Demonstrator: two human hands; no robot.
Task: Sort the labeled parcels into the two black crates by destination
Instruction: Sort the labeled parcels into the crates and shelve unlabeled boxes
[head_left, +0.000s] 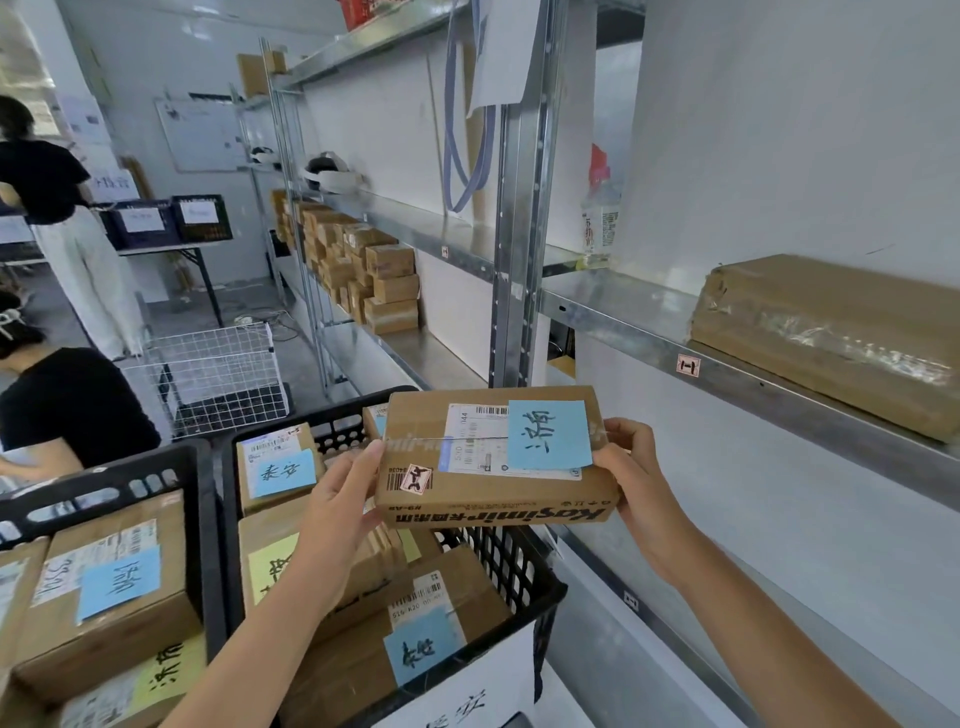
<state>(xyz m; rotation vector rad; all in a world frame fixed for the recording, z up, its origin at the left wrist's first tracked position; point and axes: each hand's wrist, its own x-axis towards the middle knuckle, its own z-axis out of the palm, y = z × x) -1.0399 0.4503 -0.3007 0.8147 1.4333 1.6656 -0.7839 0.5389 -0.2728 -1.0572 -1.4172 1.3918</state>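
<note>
Blue-noted cardboard parcel (496, 457) held level above right black crate (524, 564).

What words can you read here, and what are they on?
"济南": blue note on the held box.
"Kosimir", upside down: that box's side.
"泰安": blue note, right crate.
"济南": yellow note, left crate.
Shipping labels: too small.
Shelf tag: too blurred.

On the held parcel (493, 491), a blue note (549, 434) with "济南", and upside-down side print (498, 515), perhaps "Kosimir".
</note>
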